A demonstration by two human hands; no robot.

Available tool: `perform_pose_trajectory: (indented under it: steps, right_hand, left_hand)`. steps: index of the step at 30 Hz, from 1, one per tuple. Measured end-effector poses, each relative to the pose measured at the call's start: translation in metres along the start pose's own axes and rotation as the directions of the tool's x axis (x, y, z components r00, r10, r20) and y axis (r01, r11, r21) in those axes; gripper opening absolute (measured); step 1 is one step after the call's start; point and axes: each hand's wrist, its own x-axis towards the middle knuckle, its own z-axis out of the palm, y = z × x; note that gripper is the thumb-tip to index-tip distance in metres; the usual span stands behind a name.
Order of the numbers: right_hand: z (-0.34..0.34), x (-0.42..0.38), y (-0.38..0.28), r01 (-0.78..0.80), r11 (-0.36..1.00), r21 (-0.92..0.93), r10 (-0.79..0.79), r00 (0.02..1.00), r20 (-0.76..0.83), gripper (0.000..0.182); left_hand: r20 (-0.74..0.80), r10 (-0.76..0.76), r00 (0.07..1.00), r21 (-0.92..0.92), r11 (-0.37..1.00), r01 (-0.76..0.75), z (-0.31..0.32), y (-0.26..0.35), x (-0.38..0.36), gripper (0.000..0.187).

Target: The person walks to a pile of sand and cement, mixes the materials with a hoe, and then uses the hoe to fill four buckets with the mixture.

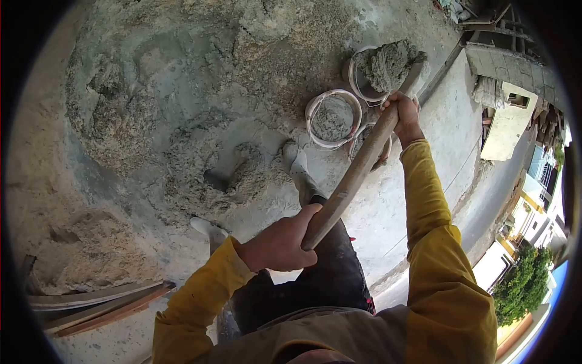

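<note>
My left hand [282, 238] is wrapped round the butt of a long wooden handle in front of my thighs. Farther up, my right hand [405, 115] grips the same handle close to its head. The tool looks like a hoe [356, 173]; its blade is hidden by a lump of wet mortar [388, 64]. This lump is over a bucket [352, 74]. Beside it stands a second bucket [311, 115] with grey mortar [332, 119] inside. A third bucket [354, 147] is partly covered by the handle.
A wide heap of wet mortar [163, 115] spreads ahead and left, close to my boots [300, 173]. Dry sand [91, 246] and wooden planks [103, 306] lie at the lower left. A pale concrete floor [445, 130] runs along the right, with rubble and a light panel [509, 124] beyond.
</note>
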Motion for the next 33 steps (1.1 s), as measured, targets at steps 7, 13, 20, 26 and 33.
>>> perform_pose_trajectory:
  steps: [7,13,20,26,33]
  right_hand:
    - [0.011,0.092,0.133,-0.036,0.998,0.056,0.043,0.990,-0.131,0.016]
    - [0.024,-0.028,0.135,0.078,0.996,0.043,-0.073,0.992,-0.102,0.008]
    - [0.104,-0.183,0.164,0.084,0.986,-0.142,-0.057,0.981,0.185,0.010]
    - [0.270,-0.176,0.308,-0.204,0.963,-0.173,0.239,0.948,0.209,0.008]
    - [0.319,-0.219,0.378,-0.485,0.763,-0.428,0.634,0.693,0.344,0.007]
  left_hand:
    - [-0.447,-0.200,0.872,0.329,0.870,0.368,0.000,-0.195,0.093,0.041]
    - [-0.515,-0.280,0.810,0.130,0.909,0.397,0.043,-0.259,0.055,0.038]
    - [-0.345,-0.263,0.901,-0.070,0.964,0.255,0.118,-0.245,-0.138,0.043]
    - [-0.463,-0.365,0.808,-0.450,0.882,0.141,0.084,-0.221,-0.288,0.063]
    - [-0.578,0.000,0.816,-0.509,0.782,-0.360,0.066,-0.157,-0.367,0.077]
